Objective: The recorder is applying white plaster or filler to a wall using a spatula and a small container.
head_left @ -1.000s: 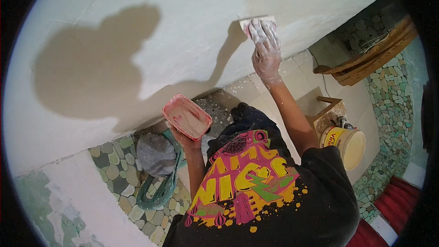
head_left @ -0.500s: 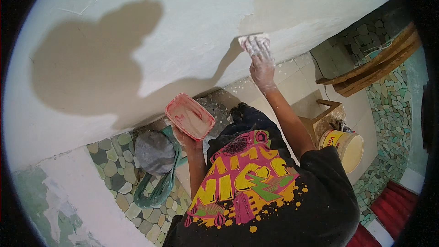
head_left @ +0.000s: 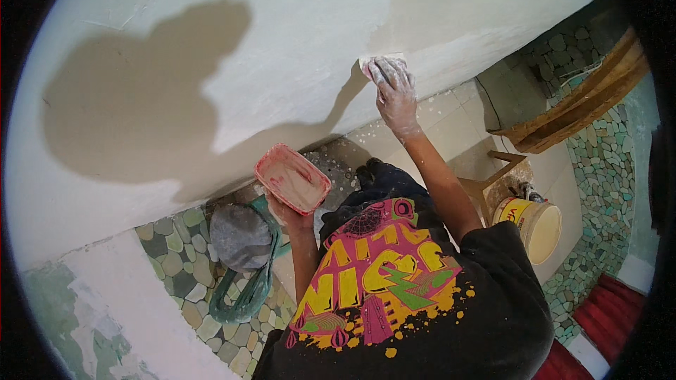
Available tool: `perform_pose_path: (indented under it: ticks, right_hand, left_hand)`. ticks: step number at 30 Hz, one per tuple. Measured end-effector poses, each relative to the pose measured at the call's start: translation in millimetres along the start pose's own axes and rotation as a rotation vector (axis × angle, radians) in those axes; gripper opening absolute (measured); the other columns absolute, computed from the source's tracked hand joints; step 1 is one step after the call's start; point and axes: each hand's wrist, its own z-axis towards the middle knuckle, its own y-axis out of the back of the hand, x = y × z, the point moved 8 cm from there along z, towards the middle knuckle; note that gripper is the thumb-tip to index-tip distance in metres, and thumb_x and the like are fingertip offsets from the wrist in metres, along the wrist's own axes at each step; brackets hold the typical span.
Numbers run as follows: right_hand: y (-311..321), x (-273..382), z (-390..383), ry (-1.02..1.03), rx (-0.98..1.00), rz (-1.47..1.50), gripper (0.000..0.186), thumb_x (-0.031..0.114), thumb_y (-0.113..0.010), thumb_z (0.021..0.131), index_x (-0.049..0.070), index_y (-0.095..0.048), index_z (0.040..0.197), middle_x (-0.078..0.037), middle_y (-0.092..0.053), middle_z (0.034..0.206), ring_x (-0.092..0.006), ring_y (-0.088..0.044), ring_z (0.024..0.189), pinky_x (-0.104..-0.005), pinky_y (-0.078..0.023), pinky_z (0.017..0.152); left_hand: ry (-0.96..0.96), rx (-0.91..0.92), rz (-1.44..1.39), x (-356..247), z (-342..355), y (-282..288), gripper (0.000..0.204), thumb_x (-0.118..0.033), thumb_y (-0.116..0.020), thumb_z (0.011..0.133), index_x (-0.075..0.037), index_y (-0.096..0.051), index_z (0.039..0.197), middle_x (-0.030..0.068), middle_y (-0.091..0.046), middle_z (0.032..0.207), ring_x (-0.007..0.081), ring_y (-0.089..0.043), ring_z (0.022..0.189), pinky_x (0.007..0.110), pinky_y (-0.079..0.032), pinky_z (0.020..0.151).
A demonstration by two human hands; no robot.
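Observation:
My right hand [head_left: 396,95], its fingers caked in white, presses a flat, pale putty spreader [head_left: 365,65] to the white wall [head_left: 296,49]. The spreader's far edge lies along the plaster; part of it is hidden behind the fingers. Held low near the foot of the wall, a red rectangular tub [head_left: 307,209] rests in my left hand [head_left: 289,217], which grips it from below and the near left side. Pale, wet putty [head_left: 292,179] coats the tub's inside. Most of my left fingers are out of sight beneath it.
A round grey-topped object [head_left: 239,237] with a green band [head_left: 243,302] stands on pebble tiles at left. To the right are a wooden stool [head_left: 503,169], a yellow and white bucket [head_left: 539,232] and a wooden bench-like piece [head_left: 577,116]. White splashes dot the floor tiles [head_left: 440,116].
My right hand and the spreader have shifted slightly left along the wall, the wrist turning a little. The left hand and tub have stayed nearly where they were.

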Motion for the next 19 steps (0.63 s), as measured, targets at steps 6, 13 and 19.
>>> perform_pose_path:
  ticks: [6,13,19]
  right_hand:
    - [10,-74,-13,-0.643,-0.394,0.923,0.040,-0.010,-0.054,0.082,0.003,-0.065,0.119,-0.016,-0.063,0.118,-0.0265,-0.058,0.115,-0.0349,-0.047,0.098]
    - [12,2,27,-0.839,-0.410,0.948,0.037,-0.013,-0.048,0.084,-0.005,-0.062,0.117,-0.012,-0.059,0.114,-0.0213,-0.060,0.102,-0.0290,-0.050,0.089]
    - [7,38,17,-0.536,-0.013,1.089,0.064,-0.003,-0.049,0.096,0.009,-0.023,0.153,-0.006,-0.048,0.132,-0.0242,-0.042,0.134,-0.0266,-0.039,0.105]
  left_hand:
    - [-0.025,-0.028,0.024,-4,6,7,0.063,-0.057,-0.048,0.095,-0.014,-0.042,0.142,0.0087,-0.052,0.138,0.0325,-0.054,0.123,0.054,-0.049,0.099]
    - [0.007,-0.009,0.012,0,1,-8,0.062,-0.057,-0.047,0.095,-0.015,-0.044,0.140,0.0084,-0.054,0.134,0.0310,-0.056,0.120,0.053,-0.050,0.097]
    - [0.022,-0.029,0.088,5,6,0,0.063,-0.056,-0.049,0.094,-0.015,-0.043,0.141,0.0090,-0.054,0.135,0.0307,-0.055,0.122,0.054,-0.049,0.098]
